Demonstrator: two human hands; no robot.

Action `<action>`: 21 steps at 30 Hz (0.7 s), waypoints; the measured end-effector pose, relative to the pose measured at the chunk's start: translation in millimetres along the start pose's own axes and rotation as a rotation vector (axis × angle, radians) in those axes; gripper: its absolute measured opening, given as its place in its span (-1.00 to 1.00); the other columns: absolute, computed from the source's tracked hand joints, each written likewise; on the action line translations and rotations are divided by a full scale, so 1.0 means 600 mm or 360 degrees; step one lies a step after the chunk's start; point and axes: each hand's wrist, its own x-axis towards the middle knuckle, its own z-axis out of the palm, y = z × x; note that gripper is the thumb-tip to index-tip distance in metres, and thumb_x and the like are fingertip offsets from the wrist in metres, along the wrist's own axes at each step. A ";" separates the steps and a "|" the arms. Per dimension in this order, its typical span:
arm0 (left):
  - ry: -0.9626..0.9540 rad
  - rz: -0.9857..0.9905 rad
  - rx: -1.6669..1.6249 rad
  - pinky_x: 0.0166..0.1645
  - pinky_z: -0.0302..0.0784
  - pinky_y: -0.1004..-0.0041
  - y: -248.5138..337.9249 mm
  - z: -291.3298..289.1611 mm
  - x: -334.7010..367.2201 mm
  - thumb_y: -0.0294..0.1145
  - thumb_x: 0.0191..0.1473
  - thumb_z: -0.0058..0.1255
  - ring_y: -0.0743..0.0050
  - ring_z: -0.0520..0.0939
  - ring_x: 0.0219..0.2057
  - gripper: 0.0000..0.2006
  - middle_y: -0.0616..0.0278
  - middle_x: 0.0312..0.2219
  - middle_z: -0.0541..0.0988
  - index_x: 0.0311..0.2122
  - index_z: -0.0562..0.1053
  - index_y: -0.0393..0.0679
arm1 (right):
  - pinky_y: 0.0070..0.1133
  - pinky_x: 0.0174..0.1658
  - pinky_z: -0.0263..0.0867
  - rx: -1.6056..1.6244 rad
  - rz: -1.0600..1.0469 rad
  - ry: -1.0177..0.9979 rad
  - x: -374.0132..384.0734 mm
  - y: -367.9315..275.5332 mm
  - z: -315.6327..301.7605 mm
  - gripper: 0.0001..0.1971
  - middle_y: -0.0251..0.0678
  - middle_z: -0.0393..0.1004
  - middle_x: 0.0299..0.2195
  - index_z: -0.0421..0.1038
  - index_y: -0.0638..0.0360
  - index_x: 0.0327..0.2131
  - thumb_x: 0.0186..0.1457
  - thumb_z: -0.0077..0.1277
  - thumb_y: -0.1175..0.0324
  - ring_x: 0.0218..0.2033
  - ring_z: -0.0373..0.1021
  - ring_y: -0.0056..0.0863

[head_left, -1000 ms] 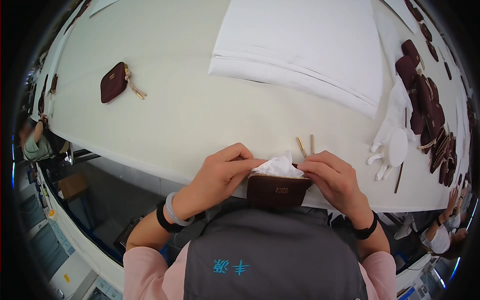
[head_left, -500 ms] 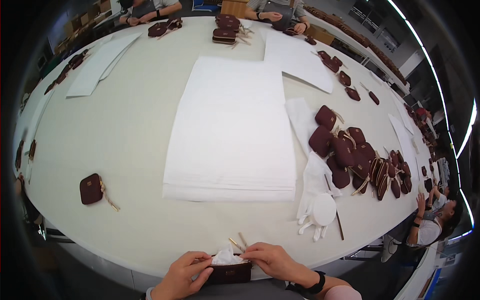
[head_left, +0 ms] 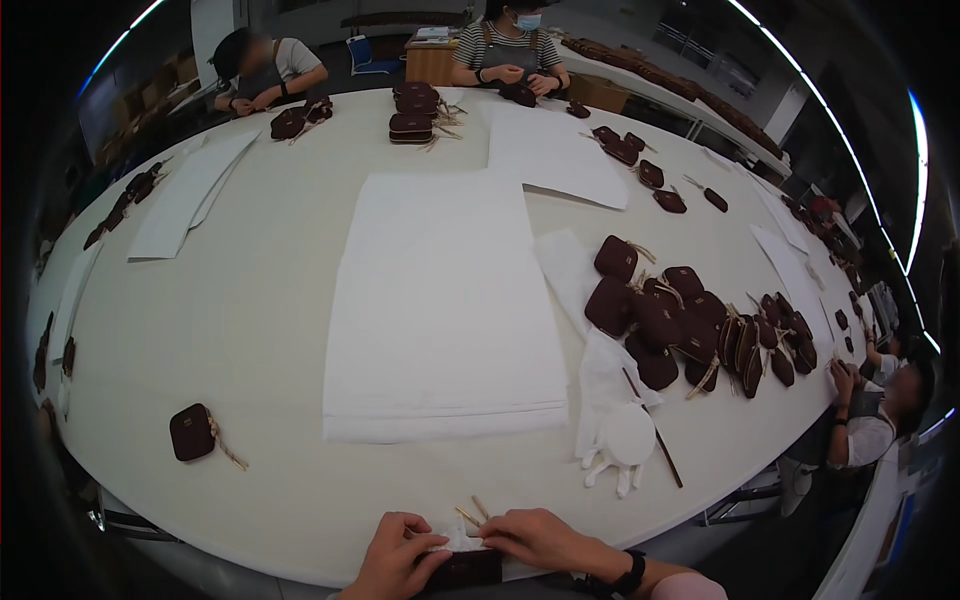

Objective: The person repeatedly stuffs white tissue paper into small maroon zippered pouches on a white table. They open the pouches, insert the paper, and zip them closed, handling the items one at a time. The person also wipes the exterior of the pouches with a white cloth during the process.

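Observation:
A small dark maroon zip pouch (head_left: 472,569) is held at the table's near edge, its top open. Crumpled white tissue paper (head_left: 462,541) sticks out of the opening. My left hand (head_left: 398,556) grips the pouch's left side, thumb in front and fingertips against the tissue. At the right end of the opening, my right hand (head_left: 540,538) pinches the rim beside the tissue; its exact hold is partly hidden. Two gold-tipped strap ends (head_left: 470,514) stick out behind the pouch.
White paper sheets (head_left: 440,310) cover the table's middle. A heap of maroon pouches (head_left: 660,320) lies right, near a white glove (head_left: 610,475), a white disc (head_left: 628,434) and a dark stick (head_left: 660,440). One pouch (head_left: 192,433) lies left. Co-workers (head_left: 510,55) sit around the table.
The view has tilted up, so the table sits lower in it. My left hand has come closer to my right, and the tissue stands less high above the opening.

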 end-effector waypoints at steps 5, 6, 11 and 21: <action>-0.0068 -0.0262 -0.0477 -0.16 0.61 0.38 0.002 0.022 -0.002 -0.52 0.14 0.17 0.16 0.69 -0.23 -0.80 0.01 -0.17 0.62 -0.11 0.57 -0.27 | -0.32 -0.33 0.36 0.0089 -0.0023 0.0071 0.002 0.003 0.012 -0.81 -0.17 0.51 -0.50 0.50 0.07 -0.18 0.25 0.08 0.21 -0.44 0.47 -0.14; -0.0076 -0.0281 -0.0550 -0.19 0.60 0.36 0.002 0.022 -0.003 -0.50 0.18 0.13 0.10 0.68 -0.26 -0.79 -0.02 -0.18 0.62 -0.08 0.55 -0.26 | -0.32 -0.34 0.36 0.0045 0.0005 0.0042 0.002 0.004 0.013 -0.81 -0.18 0.50 -0.51 0.49 0.06 -0.20 0.26 0.07 0.19 -0.45 0.47 -0.14; -0.0100 -0.0301 -0.0533 -0.18 0.61 0.36 0.014 0.016 -0.001 -0.50 0.19 0.13 0.09 0.70 -0.20 -0.75 -0.05 -0.12 0.61 -0.03 0.51 -0.27 | -0.36 -0.30 0.39 -0.0196 -0.0037 -0.0020 0.002 0.001 0.007 -0.80 -0.22 0.53 -0.45 0.49 0.06 -0.18 0.24 0.10 0.19 -0.39 0.49 -0.17; 0.0101 -0.0448 -0.0784 0.02 0.52 0.31 0.011 0.052 -0.015 -0.41 0.26 0.06 0.13 0.59 -0.05 -0.67 -0.09 -0.07 0.56 0.09 0.41 -0.27 | -0.46 -0.17 0.33 0.0548 -0.0239 0.0004 0.042 0.001 0.026 -0.76 -0.22 0.41 -0.21 0.42 0.19 -0.09 0.28 0.07 0.27 -0.27 0.39 -0.32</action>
